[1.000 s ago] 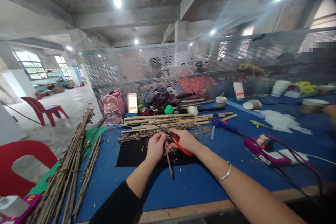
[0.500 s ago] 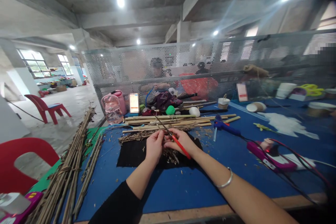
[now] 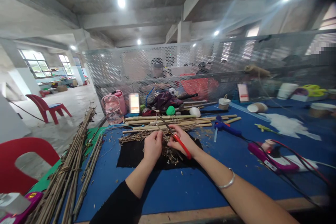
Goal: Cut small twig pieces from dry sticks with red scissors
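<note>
Scissors [image 3: 182, 145]: in the right hand [image 3: 189, 143], red handles within its grip, blades [image 3: 164, 122] pointing forward and to the left
Right grip: closed around the handles, a silver bracelet [image 3: 229, 181] further back on that arm
Left hand [image 3: 152, 147]: just beside the scissors, thumb and fingers drawn together; cannot tell whether anything is pinched between them
Dry scraps [image 3: 172, 156]: heaped below and between both hands
Black cloth [image 3: 128, 156]: under the scraps and hands, flat on the blue table [image 3: 162, 197]
Twigs [image 3: 136, 135]: just beyond the left hand, along the cloth's far edge
Pale sticks [image 3: 202, 125]: lying crosswise past the twigs
Stalk bundle [image 3: 69, 150]: well to the left of both hands
Glue gun [image 3: 228, 129]: right of and beyond the right hand
Power strip [image 3: 271, 159]: further right, cables trailing
</note>
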Demonstrator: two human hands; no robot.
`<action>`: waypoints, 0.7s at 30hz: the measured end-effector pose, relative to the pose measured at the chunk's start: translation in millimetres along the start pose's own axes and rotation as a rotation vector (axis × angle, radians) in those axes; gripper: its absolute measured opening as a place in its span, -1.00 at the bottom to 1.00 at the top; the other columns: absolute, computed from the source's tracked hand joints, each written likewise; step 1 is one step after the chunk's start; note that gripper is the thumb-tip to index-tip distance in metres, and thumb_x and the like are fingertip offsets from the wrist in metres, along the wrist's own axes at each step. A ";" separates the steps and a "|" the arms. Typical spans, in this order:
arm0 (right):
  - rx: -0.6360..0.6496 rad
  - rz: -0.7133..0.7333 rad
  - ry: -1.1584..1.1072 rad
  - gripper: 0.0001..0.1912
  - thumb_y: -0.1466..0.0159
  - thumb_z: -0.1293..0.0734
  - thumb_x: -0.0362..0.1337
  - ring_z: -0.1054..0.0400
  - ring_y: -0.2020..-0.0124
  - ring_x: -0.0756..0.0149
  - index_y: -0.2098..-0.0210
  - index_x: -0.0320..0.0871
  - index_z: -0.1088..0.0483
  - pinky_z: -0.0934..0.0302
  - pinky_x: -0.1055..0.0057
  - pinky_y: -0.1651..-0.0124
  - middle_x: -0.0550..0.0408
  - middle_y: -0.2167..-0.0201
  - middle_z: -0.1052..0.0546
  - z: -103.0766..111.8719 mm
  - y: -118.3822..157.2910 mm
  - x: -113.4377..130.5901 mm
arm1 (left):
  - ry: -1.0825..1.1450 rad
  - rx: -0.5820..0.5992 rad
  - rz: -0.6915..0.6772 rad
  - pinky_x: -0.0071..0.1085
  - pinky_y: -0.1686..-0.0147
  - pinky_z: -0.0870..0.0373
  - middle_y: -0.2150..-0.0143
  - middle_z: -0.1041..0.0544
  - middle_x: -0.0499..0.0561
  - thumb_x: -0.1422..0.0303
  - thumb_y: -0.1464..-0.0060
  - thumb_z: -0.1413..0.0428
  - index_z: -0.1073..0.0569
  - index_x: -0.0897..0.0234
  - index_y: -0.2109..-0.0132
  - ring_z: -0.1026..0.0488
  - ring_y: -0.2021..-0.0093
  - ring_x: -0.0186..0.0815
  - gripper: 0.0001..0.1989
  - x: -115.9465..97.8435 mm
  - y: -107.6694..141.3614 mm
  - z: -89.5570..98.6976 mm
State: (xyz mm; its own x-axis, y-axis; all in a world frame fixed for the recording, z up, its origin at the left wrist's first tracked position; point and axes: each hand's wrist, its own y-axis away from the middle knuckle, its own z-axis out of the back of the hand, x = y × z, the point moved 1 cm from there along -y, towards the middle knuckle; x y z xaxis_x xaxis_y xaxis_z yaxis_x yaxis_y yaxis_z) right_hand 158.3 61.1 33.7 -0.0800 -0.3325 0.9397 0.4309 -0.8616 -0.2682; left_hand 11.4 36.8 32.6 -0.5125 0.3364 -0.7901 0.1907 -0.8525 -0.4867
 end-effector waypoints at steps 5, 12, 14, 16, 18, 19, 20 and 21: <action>-0.036 -0.001 -0.037 -0.31 0.05 -0.35 -0.34 -0.19 0.55 0.48 -0.05 -0.13 -0.04 -0.10 0.53 0.45 0.30 0.55 -0.31 0.9 -0.7 0.4 | 0.062 -0.097 0.130 -0.47 0.45 -0.17 0.58 -0.38 -0.05 0.20 -0.13 0.15 -0.43 0.30 0.42 -0.29 0.54 -0.38 -0.62 11.8 -8.8 4.6; -0.017 -0.013 -0.102 -0.19 0.06 -0.38 -0.31 -0.22 0.52 0.47 -0.13 -0.11 0.04 -0.12 0.51 0.44 0.26 0.51 -0.33 1.2 1.4 4.9 | 0.211 -0.040 0.092 -0.41 0.21 -0.26 0.29 -0.54 0.07 0.25 0.01 -0.06 -0.52 0.25 0.20 -0.42 0.28 -0.26 -0.74 7.8 -8.5 5.7; -0.023 -0.020 -0.156 -0.17 0.05 -0.40 -0.28 -0.23 0.51 0.47 -0.14 -0.08 0.06 -0.13 0.51 0.44 0.25 0.49 -0.33 -0.8 2.6 5.8 | 0.286 0.028 0.073 -0.42 0.22 -0.28 0.31 -0.54 0.06 0.21 -0.01 -0.05 -0.54 0.26 0.29 -0.43 0.25 -0.25 -0.74 -0.6 -3.6 1.1; -0.021 -0.026 -0.213 -0.15 0.05 -0.41 -0.24 -0.23 0.52 0.48 -0.15 -0.06 0.07 -0.15 0.51 0.44 0.25 0.47 -0.32 -3.6 3.4 5.9 | 0.427 0.082 0.159 -0.45 0.36 -0.30 0.42 -0.52 0.04 0.16 0.02 -0.06 -0.52 0.30 0.32 -0.42 0.38 -0.29 -0.70 -6.9 0.6 -4.9; -0.012 -0.012 -0.249 -0.14 0.06 -0.42 -0.19 -0.24 0.50 0.47 -0.15 -0.05 0.05 -0.18 0.50 0.42 0.23 0.46 -0.33 -6.5 3.5 5.8 | 0.606 0.125 0.266 -0.48 0.46 -0.29 0.46 -0.50 0.00 0.15 0.08 -0.11 -0.50 0.33 0.29 -0.39 0.46 -0.34 -0.68 -10.1 3.0 -10.4; -0.005 0.000 -0.252 -0.14 0.06 -0.43 -0.18 -0.25 0.49 0.46 -0.14 -0.05 0.04 -0.18 0.50 0.41 0.23 0.46 -0.33 -7.6 3.2 5.8 | 0.688 0.142 0.299 -0.50 0.47 -0.29 0.47 -0.49 -0.01 0.16 0.10 -0.14 -0.48 0.34 0.30 -0.38 0.48 -0.37 -0.68 -10.6 3.4 -12.3; -0.001 0.011 -0.241 -0.16 0.06 -0.43 -0.17 -0.25 0.49 0.45 -0.14 -0.06 0.02 -0.19 0.49 0.41 0.23 0.47 -0.33 -8.3 2.8 5.9 | 0.754 0.152 0.313 -0.51 0.47 -0.29 0.47 -0.48 -0.02 0.17 0.12 -0.16 -0.47 0.34 0.32 -0.37 0.49 -0.40 -0.70 -10.7 3.2 -13.5; -0.001 0.016 -0.218 -0.20 0.04 -0.42 -0.15 -0.24 0.50 0.45 -0.12 -0.08 -0.02 -0.19 0.49 0.41 0.23 0.49 -0.34 -8.3 2.2 6.0 | 0.801 0.156 0.315 -0.52 0.47 -0.28 0.49 -0.46 -0.04 0.18 0.13 -0.17 -0.45 0.35 0.35 -0.36 0.50 -0.42 -0.71 -10.3 2.7 -13.9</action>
State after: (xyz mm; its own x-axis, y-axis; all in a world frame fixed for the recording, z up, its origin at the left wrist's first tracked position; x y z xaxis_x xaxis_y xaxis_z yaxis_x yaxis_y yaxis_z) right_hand 151.3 54.1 36.9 0.1232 -0.2552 0.9590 0.4296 -0.8574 -0.2834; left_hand 28.9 36.5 34.3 0.2988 0.2062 -0.9318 0.0778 -0.9784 -0.1916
